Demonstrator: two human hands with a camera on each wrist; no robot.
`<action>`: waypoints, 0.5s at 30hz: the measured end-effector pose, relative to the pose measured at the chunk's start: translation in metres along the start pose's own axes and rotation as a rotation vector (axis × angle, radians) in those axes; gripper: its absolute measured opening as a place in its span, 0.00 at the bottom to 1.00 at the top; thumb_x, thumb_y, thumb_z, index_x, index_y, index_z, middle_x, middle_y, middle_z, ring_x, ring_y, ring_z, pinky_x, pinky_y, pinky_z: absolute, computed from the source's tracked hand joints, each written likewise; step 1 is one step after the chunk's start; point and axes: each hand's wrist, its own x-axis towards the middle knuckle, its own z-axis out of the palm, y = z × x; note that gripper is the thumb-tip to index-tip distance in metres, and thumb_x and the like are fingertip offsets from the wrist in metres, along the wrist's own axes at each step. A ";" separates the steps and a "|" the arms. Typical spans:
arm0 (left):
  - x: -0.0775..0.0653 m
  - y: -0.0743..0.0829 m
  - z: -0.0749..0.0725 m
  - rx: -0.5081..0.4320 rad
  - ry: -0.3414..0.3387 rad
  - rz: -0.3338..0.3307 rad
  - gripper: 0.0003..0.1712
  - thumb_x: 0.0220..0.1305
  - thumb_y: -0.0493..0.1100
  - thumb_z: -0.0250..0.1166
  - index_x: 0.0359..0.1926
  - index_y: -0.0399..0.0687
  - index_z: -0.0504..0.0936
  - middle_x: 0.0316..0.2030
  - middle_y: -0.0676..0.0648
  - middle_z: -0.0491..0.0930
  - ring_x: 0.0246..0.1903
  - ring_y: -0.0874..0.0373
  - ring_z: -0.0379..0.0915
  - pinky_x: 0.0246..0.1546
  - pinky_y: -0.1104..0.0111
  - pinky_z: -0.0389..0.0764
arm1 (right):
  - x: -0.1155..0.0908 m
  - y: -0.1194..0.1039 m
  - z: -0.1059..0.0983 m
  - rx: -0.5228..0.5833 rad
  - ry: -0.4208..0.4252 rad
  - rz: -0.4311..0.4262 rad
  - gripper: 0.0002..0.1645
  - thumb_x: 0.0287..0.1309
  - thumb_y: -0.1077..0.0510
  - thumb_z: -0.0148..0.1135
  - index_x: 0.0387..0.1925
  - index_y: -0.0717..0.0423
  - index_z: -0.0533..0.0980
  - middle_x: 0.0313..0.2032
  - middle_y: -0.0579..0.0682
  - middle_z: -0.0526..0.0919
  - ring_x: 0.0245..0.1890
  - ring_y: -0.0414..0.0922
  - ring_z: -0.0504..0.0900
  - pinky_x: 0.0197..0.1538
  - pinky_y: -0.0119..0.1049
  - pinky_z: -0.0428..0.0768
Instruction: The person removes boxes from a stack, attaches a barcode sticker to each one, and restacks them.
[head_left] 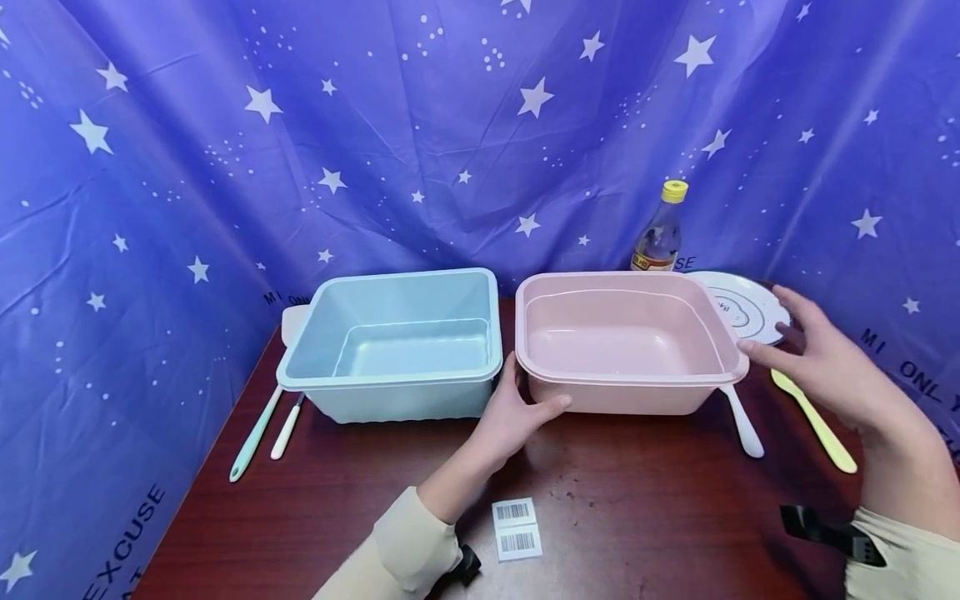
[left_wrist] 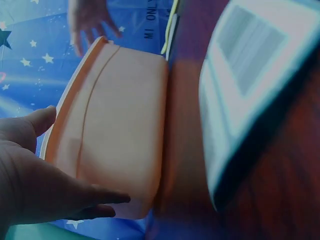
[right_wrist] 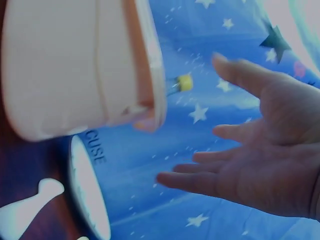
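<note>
An empty pink plastic basin (head_left: 622, 397) stands right of the middle of the table. By its near left corner is my left hand (head_left: 513, 417), fingers in the gap beside a light blue basin (head_left: 397, 404) and thumb in front of the pink wall. The left wrist view shows that left hand (left_wrist: 45, 175) with its fingers extended along the corner; firm contact is hard to make out. Off the pink basin's right end, my right hand (head_left: 832, 367) is spread, and the right wrist view shows this hand (right_wrist: 270, 135) apart from the rim, holding nothing.
A yellow-capped bottle (head_left: 660, 237) stands behind the pink basin, with a white plate (head_left: 768, 312) to its right. Pale (head_left: 744, 427) and yellow utensils (head_left: 817, 421) lie at right, green-handled (head_left: 257, 435) and white-handled ones (head_left: 287, 428) at left. A barcode label (head_left: 517, 529) lies in front.
</note>
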 end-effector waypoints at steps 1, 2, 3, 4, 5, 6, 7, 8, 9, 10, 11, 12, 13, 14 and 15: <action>-0.002 0.000 -0.002 -0.008 -0.013 -0.003 0.58 0.59 0.44 0.75 0.79 0.41 0.47 0.76 0.38 0.54 0.75 0.50 0.49 0.72 0.51 0.54 | -0.001 -0.005 0.000 0.005 0.047 -0.005 0.55 0.71 0.53 0.60 0.80 0.57 0.34 0.76 0.72 0.42 0.73 0.65 0.54 0.49 0.16 0.71; -0.005 -0.001 -0.004 -0.016 -0.025 -0.002 0.56 0.60 0.43 0.74 0.79 0.41 0.48 0.76 0.38 0.54 0.75 0.49 0.48 0.72 0.50 0.55 | -0.003 -0.011 -0.001 -0.012 0.097 -0.003 0.53 0.71 0.52 0.61 0.80 0.56 0.38 0.76 0.72 0.45 0.74 0.62 0.56 0.48 0.17 0.72; -0.007 -0.001 -0.006 -0.016 -0.033 -0.009 0.54 0.62 0.43 0.73 0.79 0.40 0.48 0.76 0.38 0.54 0.75 0.47 0.48 0.72 0.49 0.55 | -0.006 -0.017 0.000 -0.020 0.144 0.001 0.50 0.71 0.50 0.61 0.81 0.54 0.43 0.75 0.69 0.51 0.74 0.56 0.60 0.47 0.17 0.73; -0.010 0.000 -0.008 -0.019 -0.038 -0.012 0.53 0.62 0.43 0.72 0.79 0.40 0.49 0.76 0.37 0.54 0.75 0.46 0.48 0.71 0.48 0.56 | -0.008 -0.021 0.001 -0.011 0.189 -0.001 0.47 0.70 0.50 0.62 0.80 0.50 0.49 0.74 0.64 0.57 0.71 0.46 0.65 0.46 0.18 0.75; -0.012 0.000 -0.010 -0.017 -0.041 -0.023 0.53 0.63 0.43 0.71 0.79 0.39 0.49 0.76 0.37 0.54 0.75 0.44 0.49 0.71 0.47 0.57 | -0.010 -0.026 0.002 0.011 0.231 -0.021 0.43 0.69 0.51 0.63 0.78 0.48 0.55 0.71 0.59 0.66 0.66 0.38 0.70 0.38 0.14 0.71; -0.014 -0.001 -0.013 -0.020 -0.045 -0.027 0.52 0.64 0.43 0.71 0.78 0.38 0.50 0.76 0.36 0.54 0.75 0.43 0.49 0.70 0.47 0.58 | -0.013 -0.031 0.005 0.040 0.266 -0.041 0.39 0.69 0.53 0.64 0.76 0.46 0.60 0.67 0.53 0.71 0.61 0.31 0.73 0.36 0.15 0.72; -0.016 -0.001 -0.015 -0.020 -0.048 -0.034 0.51 0.64 0.43 0.71 0.78 0.37 0.50 0.76 0.36 0.54 0.75 0.42 0.50 0.70 0.46 0.58 | -0.015 -0.036 0.008 0.067 0.293 -0.063 0.35 0.68 0.55 0.64 0.73 0.45 0.65 0.63 0.47 0.75 0.54 0.27 0.75 0.36 0.16 0.74; -0.019 -0.001 -0.017 -0.011 -0.048 -0.039 0.51 0.64 0.44 0.70 0.78 0.37 0.51 0.76 0.35 0.55 0.75 0.42 0.50 0.70 0.46 0.58 | -0.017 -0.041 0.010 0.112 0.305 -0.095 0.32 0.68 0.58 0.64 0.71 0.44 0.68 0.59 0.42 0.77 0.49 0.23 0.76 0.35 0.17 0.75; -0.021 0.000 -0.020 -0.001 -0.050 -0.043 0.50 0.65 0.45 0.70 0.78 0.36 0.51 0.75 0.35 0.55 0.75 0.42 0.50 0.69 0.46 0.59 | -0.018 -0.046 0.013 0.145 0.309 -0.127 0.30 0.67 0.61 0.65 0.68 0.44 0.71 0.55 0.37 0.78 0.47 0.24 0.78 0.35 0.18 0.75; -0.024 0.000 -0.022 0.005 -0.053 -0.049 0.50 0.65 0.45 0.70 0.78 0.35 0.52 0.75 0.35 0.55 0.75 0.42 0.50 0.70 0.46 0.59 | -0.020 -0.051 0.016 0.160 0.307 -0.153 0.28 0.66 0.62 0.65 0.66 0.43 0.73 0.52 0.33 0.79 0.45 0.25 0.79 0.34 0.19 0.75; -0.026 0.000 -0.024 0.014 -0.058 -0.052 0.49 0.65 0.45 0.70 0.77 0.35 0.52 0.76 0.36 0.55 0.75 0.43 0.50 0.70 0.47 0.59 | -0.021 -0.055 0.018 0.171 0.293 -0.184 0.28 0.66 0.65 0.65 0.65 0.44 0.74 0.50 0.33 0.80 0.43 0.26 0.81 0.35 0.19 0.76; -0.028 0.000 -0.026 0.021 -0.063 -0.054 0.49 0.66 0.45 0.70 0.77 0.34 0.53 0.76 0.36 0.55 0.75 0.43 0.50 0.70 0.47 0.59 | -0.022 -0.058 0.021 0.172 0.272 -0.216 0.27 0.66 0.66 0.64 0.64 0.46 0.75 0.51 0.33 0.80 0.41 0.27 0.82 0.36 0.19 0.76; -0.031 0.000 -0.028 0.030 -0.070 -0.054 0.48 0.66 0.45 0.70 0.77 0.34 0.54 0.75 0.37 0.56 0.75 0.43 0.51 0.70 0.48 0.60 | -0.023 -0.062 0.023 0.175 0.242 -0.243 0.27 0.66 0.67 0.63 0.64 0.47 0.75 0.50 0.34 0.81 0.40 0.29 0.84 0.36 0.20 0.78; -0.033 0.000 -0.031 0.037 -0.077 -0.052 0.47 0.66 0.45 0.70 0.76 0.34 0.54 0.75 0.37 0.56 0.75 0.43 0.51 0.69 0.48 0.60 | -0.024 -0.065 0.026 0.179 0.212 -0.263 0.27 0.66 0.68 0.62 0.64 0.47 0.75 0.50 0.35 0.81 0.39 0.31 0.85 0.37 0.22 0.79; -0.036 0.000 -0.033 0.047 -0.082 -0.050 0.46 0.66 0.45 0.69 0.76 0.34 0.55 0.75 0.37 0.57 0.74 0.43 0.52 0.69 0.48 0.60 | -0.025 -0.068 0.030 0.180 0.180 -0.282 0.27 0.66 0.69 0.62 0.64 0.48 0.74 0.51 0.37 0.81 0.39 0.32 0.85 0.37 0.23 0.80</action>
